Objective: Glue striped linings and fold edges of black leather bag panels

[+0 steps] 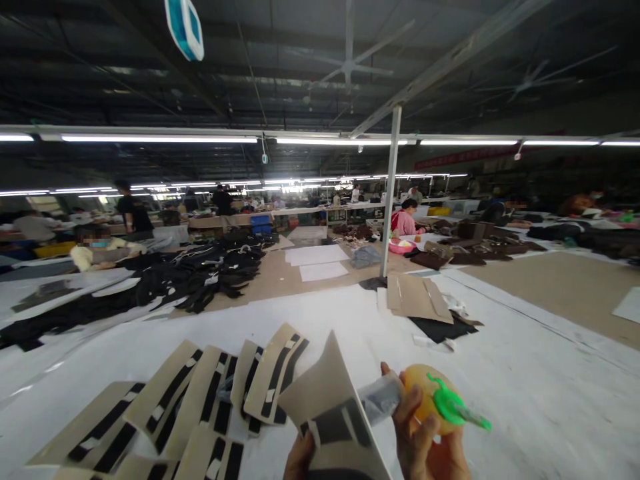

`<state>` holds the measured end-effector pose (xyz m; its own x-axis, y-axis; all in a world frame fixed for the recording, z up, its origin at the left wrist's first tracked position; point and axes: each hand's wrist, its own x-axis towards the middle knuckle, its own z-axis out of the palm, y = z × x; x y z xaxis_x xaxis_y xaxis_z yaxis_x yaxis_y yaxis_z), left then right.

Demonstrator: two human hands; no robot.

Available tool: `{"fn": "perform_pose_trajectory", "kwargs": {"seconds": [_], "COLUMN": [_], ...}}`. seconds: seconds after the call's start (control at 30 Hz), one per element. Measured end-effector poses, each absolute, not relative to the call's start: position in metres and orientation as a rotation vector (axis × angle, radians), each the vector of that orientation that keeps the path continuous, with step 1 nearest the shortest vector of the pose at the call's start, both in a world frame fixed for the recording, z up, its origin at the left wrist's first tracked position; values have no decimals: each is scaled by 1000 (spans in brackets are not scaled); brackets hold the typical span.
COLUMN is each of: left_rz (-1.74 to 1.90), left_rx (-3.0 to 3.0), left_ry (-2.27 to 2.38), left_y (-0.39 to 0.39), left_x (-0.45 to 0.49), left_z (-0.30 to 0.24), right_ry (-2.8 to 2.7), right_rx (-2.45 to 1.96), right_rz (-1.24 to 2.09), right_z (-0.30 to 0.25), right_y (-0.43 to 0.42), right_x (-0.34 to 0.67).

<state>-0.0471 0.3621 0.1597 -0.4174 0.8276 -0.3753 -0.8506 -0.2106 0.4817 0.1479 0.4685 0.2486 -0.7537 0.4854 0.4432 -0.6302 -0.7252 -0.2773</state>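
My left hand (299, 457) is closed on the lower edge of a curved beige panel (325, 385) with black strips, which stands tilted in front of me. To its right, my right hand (414, 433) wraps its fingers around a yellow-orange squeeze bottle (425, 387) with a bright green cap and nozzle (453, 405) pointing right. A translucent greyish plastic piece (383, 398) shows between the panel and my right fingers; whether I grip it is unclear. Similar beige panels (273, 373) with black strips lie overlapping on the white table (525, 407), left of my hands.
Brown cardboard pieces (417, 298) lie over black cloth beyond my right hand, near a metal post (391, 193). Black fabric pieces (200, 273) are heaped at the left. A person in pink (404, 220) sits farther back, and other people work at surrounding tables.
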Motion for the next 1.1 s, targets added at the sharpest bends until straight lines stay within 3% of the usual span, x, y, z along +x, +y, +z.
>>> {"fn": "perform_pose_trajectory", "kwargs": {"seconds": [0.27,0.37,0.5,0.93,1.1], "left_rz": [1947,2156,2002,1880,1801], "left_rx": [-172,-172,212,423,397], "left_ry": [767,923,1194,1431,1552], "left_y": [341,327,326,341,334], "left_x": [-89,-98,-89,-58,-59], "left_z": [216,248,269,271,242], "right_ry": [-533,-516,-697,-1192,-1026], "right_rx": [60,-216,-468,-801,-639], "right_rz": [2274,2056,1723,1192,1363], "right_z": [247,258,280,298,304], "right_y": [475,478,479,429,432], "right_x": [189,200,185,98,93]}}
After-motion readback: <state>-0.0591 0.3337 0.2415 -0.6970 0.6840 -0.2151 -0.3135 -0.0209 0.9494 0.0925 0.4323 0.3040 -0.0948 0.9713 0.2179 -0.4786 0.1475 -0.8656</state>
